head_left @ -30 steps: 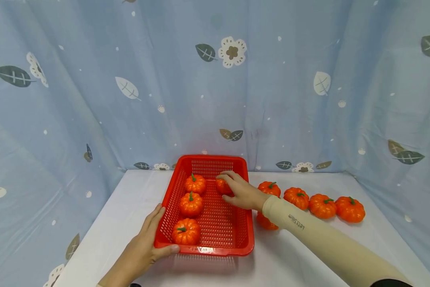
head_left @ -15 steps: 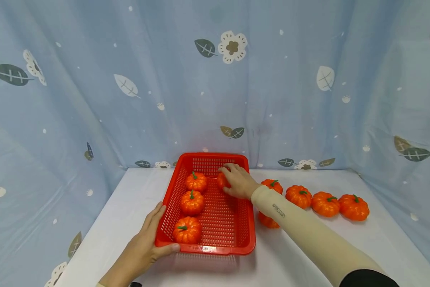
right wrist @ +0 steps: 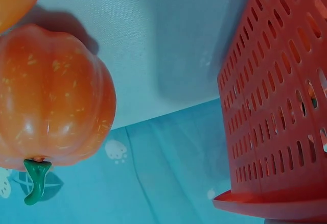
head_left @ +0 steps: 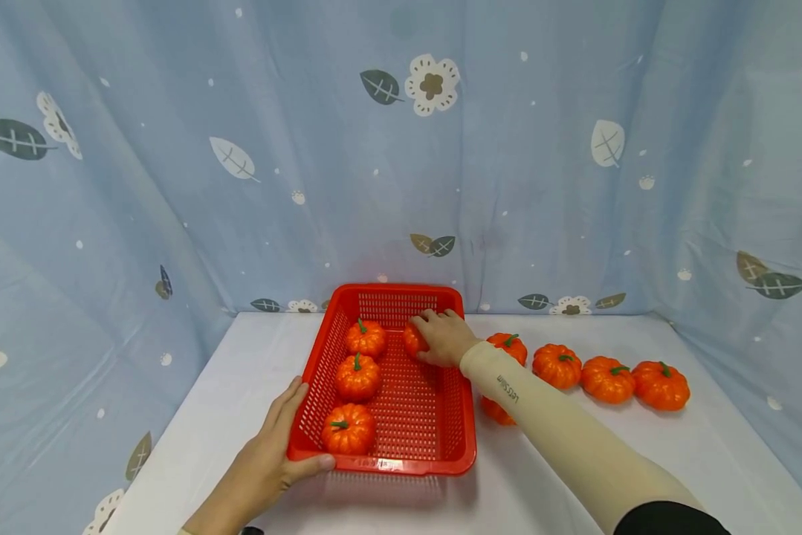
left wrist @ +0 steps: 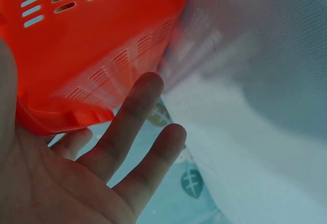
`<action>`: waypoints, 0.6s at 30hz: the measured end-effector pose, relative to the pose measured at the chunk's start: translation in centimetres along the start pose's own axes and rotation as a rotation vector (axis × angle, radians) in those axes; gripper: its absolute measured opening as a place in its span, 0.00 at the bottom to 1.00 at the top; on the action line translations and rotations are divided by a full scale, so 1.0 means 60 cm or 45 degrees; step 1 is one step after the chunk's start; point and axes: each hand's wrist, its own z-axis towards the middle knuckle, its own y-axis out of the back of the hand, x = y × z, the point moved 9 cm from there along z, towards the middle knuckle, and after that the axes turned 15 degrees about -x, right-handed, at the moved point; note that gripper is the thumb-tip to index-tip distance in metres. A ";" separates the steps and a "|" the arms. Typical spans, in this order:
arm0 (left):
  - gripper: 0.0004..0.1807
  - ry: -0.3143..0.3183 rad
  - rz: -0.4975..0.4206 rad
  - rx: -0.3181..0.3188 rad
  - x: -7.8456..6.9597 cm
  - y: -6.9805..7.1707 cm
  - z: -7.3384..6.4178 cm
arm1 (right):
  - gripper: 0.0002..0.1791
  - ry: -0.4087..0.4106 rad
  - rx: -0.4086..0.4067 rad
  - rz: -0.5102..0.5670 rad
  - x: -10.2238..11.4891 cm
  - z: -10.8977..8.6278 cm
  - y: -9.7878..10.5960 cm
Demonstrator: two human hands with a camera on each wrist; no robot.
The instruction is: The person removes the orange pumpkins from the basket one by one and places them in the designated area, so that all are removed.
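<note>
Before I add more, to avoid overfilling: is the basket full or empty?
Basket partly filled. Three pumpkins line its left; the right grip holds a fourth inside; bare floor shows.

A white tabletop (head_left: 267,345), faintly textured and slightly glossy, carries everything. Left of its centre stands a rectangular red plastic basket (head_left: 434,468) with slotted walls, its far end close to the far edge; a reddish reflection shows on the surface before its near end. Between the basket and the right edge lie squat, ribbed, glossy orange pumpkins with green stems — a first pumpkin (head_left: 516,349) near the basket, then a second pumpkin (head_left: 557,366), a third pumpkin (head_left: 608,380) and a fourth pumpkin (head_left: 661,386), nearest the right edge. A partly hidden pumpkin (head_left: 496,412) — its stem out of sight — lies nearer the front edge, just beside the basket.
</note>
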 end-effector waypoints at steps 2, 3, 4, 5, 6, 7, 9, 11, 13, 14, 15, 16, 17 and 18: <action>0.65 -0.001 -0.004 -0.001 0.001 0.000 0.000 | 0.36 0.004 0.001 -0.012 0.001 0.000 0.001; 0.65 -0.002 -0.005 -0.003 0.001 0.000 0.000 | 0.36 0.008 -0.005 -0.015 0.002 0.000 0.002; 0.65 -0.001 -0.004 -0.004 0.001 0.000 0.000 | 0.35 0.012 -0.008 -0.019 0.003 0.000 0.001; 0.66 0.000 -0.003 -0.005 0.001 0.000 0.000 | 0.35 0.015 -0.010 -0.017 0.004 0.001 0.001; 0.66 0.001 -0.002 -0.005 0.001 0.000 0.000 | 0.35 0.020 -0.014 -0.013 0.004 0.001 0.001; 0.66 0.003 -0.001 -0.004 0.002 0.000 0.000 | 0.35 0.023 -0.017 -0.005 0.005 0.001 0.001; 0.66 0.007 -0.001 0.000 0.003 0.000 0.000 | 0.34 0.025 -0.024 0.019 0.006 0.001 0.001; 0.66 0.009 -0.002 0.003 0.002 0.000 0.001 | 0.34 0.022 -0.026 0.045 0.007 0.000 0.002; 0.66 0.005 -0.006 0.001 0.002 0.000 0.001 | 0.34 0.014 -0.046 0.076 0.006 -0.001 0.004; 0.65 0.003 -0.009 0.000 0.001 0.000 0.001 | 0.34 0.009 -0.056 0.090 0.006 -0.001 0.006; 0.65 0.000 -0.012 -0.002 0.001 0.000 0.002 | 0.35 0.005 -0.068 0.103 0.006 -0.002 0.007; 0.65 -0.005 -0.013 -0.006 0.000 0.000 0.002 | 0.35 -0.002 -0.084 0.119 0.005 -0.003 0.010; 0.65 -0.007 -0.013 -0.008 0.000 0.000 0.002 | 0.35 -0.006 -0.103 0.135 0.004 -0.004 0.012; 0.65 -0.008 -0.013 -0.009 -0.001 0.000 0.002 | 0.35 -0.008 -0.125 0.155 0.003 -0.005 0.015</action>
